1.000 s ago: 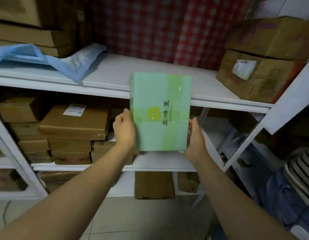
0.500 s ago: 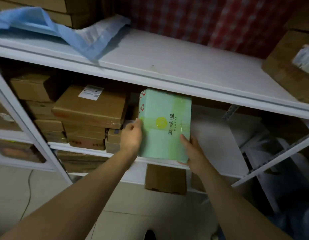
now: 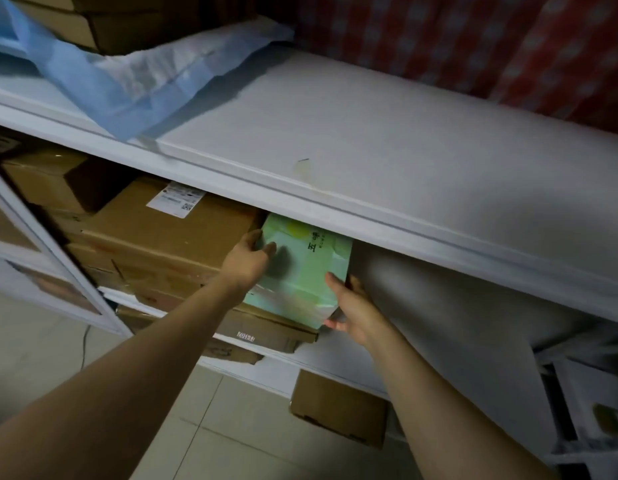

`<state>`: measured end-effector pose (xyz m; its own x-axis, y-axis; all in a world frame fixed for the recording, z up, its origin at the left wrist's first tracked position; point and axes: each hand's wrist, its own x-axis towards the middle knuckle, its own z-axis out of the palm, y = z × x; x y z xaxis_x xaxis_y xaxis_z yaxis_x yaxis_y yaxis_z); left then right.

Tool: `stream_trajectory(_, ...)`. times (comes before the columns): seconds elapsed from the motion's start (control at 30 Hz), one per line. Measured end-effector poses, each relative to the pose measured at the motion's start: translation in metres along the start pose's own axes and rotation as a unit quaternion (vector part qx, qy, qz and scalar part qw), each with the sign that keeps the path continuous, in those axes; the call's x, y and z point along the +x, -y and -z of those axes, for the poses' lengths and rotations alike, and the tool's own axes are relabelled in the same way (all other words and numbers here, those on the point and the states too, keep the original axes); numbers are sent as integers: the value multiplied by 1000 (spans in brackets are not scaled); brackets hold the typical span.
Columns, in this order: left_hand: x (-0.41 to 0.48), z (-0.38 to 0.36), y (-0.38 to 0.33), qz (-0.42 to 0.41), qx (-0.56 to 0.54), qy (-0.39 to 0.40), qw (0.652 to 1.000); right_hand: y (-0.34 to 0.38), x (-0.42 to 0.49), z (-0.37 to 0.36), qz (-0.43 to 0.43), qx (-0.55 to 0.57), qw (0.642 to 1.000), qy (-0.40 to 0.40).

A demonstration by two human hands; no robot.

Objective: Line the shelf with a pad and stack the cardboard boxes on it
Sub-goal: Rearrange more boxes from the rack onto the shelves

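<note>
The stacking step looks to be in hand: the pale green film-wrapped cardboard box lies half under the upper white shelf board, apparently resting on a flat brown cardboard box and just beside a taller stack of brown cartons. The left hand has its fingers clamped on the box's left edge, the right hand on its near right corner. The next move probably calls for a level push inward, then release.
</note>
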<state>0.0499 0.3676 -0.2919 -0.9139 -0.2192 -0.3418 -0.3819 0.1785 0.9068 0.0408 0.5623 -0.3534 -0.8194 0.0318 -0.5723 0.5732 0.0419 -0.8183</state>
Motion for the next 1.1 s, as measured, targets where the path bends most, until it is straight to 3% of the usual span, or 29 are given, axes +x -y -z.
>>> stream_trajectory(0.23, 6, -19, 9, -35, 202, -80, 975, 5, 20, 11, -19, -51, 998, 8)
stream_trajectory(0.37, -4, -23, 10, -32, 256, -100, 961, 9, 6, 9, 3, -72, 997, 7)
stream_trajectory(0.57, -37, -19, 3, -120, 281, -114, 945, 6, -43, 7, 5, -18, 1000, -14)
stream_trajectory(0.77, -83, -5, -13, -223, 217, -79, 947, -2, -105, 12, 74, -38, 988, -133)
stream_trajectory(0.9, -116, -13, -49, -304, 167, -74, 935, 8, -144, 26, 201, -14, 946, -254)
stream_trajectory(1.1, -163, -51, -103, -378, 82, -22, 922, 50, -214, 76, 340, 37, 847, -407)
